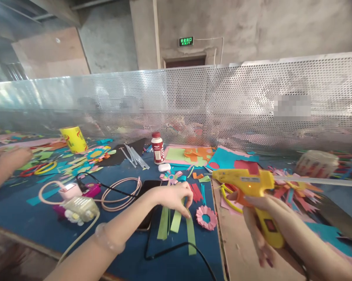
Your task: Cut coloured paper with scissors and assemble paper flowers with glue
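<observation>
My right hand (259, 218) is closed around the handle of a yellow hot glue gun (249, 181), its nozzle facing left and a long clear glue stick (319, 180) jutting from its back. My left hand (177, 197) reaches over the blue table with curled fingers, the fingertips pinching the upper end of a light green strip (191, 236). More green strips (163, 224) lie beside it under the hand. Close by on the right rests a pink paper-like flower ring (206, 217) with a blue centre, below some red strips (196, 192).
A phone (145, 224) lies partly under my left forearm. Black and pink cables run across the table (117, 234) from a plugged charger (70, 191). A bottle (157, 148), glue sticks (135, 157) and a yellow roll (74, 139) stand or lie behind. Another person's hand (13, 160) works at left.
</observation>
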`<state>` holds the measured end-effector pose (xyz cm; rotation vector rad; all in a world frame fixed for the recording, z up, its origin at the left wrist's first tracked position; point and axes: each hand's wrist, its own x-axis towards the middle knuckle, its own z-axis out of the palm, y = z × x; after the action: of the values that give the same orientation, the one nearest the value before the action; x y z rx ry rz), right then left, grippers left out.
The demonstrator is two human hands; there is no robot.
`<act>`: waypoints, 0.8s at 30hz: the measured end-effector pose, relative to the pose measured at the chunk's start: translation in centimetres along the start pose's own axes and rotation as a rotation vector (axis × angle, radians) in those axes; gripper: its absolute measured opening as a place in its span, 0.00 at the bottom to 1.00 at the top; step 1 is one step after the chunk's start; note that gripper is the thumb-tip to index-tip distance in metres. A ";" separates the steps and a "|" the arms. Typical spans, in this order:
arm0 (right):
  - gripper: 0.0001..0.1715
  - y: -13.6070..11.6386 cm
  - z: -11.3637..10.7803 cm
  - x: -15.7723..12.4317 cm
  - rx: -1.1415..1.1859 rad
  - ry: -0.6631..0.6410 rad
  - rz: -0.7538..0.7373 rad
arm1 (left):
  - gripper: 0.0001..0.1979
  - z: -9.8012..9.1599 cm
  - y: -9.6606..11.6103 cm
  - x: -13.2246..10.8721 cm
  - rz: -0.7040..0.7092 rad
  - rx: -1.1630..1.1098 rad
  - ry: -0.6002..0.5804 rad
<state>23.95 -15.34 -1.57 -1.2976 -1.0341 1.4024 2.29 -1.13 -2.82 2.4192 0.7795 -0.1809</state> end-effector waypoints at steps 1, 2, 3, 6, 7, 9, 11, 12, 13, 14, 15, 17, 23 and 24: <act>0.14 -0.2 0.2 0.5 0.063 -0.041 -0.001 | 0.16 -0.2 -0.3 0.1 0.016 -0.025 0.011; 0.12 -0.1 0.3 1.0 0.121 -0.073 -0.008 | 0.16 -0.3 -0.6 0.1 0.036 -0.056 0.023; 0.13 0.2 0.3 1.5 0.157 -0.096 -0.019 | 0.16 -0.3 -0.9 0.1 0.055 -0.096 0.038; 0.20 1.7 0.0 2.8 0.133 -0.097 -0.060 | 0.15 -0.5 -2.1 -0.2 0.065 -0.225 0.129; 0.23 2.2 -0.2 3.2 0.116 -0.082 -0.071 | 0.15 -0.5 -2.4 -0.3 0.058 -0.276 0.166; 0.27 3.0 -0.5 3.6 0.094 -0.049 -0.085 | 0.14 -0.6 -2.9 -0.5 0.064 -0.411 0.218; 0.30 3.5 -0.6 3.9 0.102 -0.021 -0.105 | 0.13 -0.7 -3.2 -0.7 0.086 -0.578 0.253; 0.31 3.6 -0.7 3.9 0.109 -0.022 -0.115 | 0.12 -0.7 -3.3 -0.7 0.093 -0.649 0.280; 0.31 3.8 -0.7 3.9 0.112 -0.033 -0.124 | 0.12 -0.8 -3.3 -0.7 0.094 -0.700 0.316; 0.30 3.9 -0.6 3.8 0.111 -0.050 -0.128 | 0.12 -0.8 -3.3 -0.6 0.091 -0.733 0.357; 0.30 4.0 -0.5 3.7 0.105 -0.064 -0.127 | 0.12 -0.8 -3.3 -0.6 0.087 -0.758 0.396; 0.31 4.2 -0.4 3.5 0.080 -0.085 -0.106 | 0.11 -0.7 -3.1 -0.5 0.094 -0.817 0.454; 0.30 4.3 -0.4 2.5 -0.105 -0.042 -0.043 | 0.09 -0.3 -2.6 -0.3 0.127 -1.048 0.552; 0.27 4.3 -0.5 2.4 -0.134 -0.035 -0.040 | 0.10 -0.2 -2.5 -0.3 0.125 -1.053 0.563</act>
<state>24.05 -13.89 -6.31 -1.3450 -1.1890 1.3490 0.65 0.49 -3.79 1.4720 0.6884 0.7977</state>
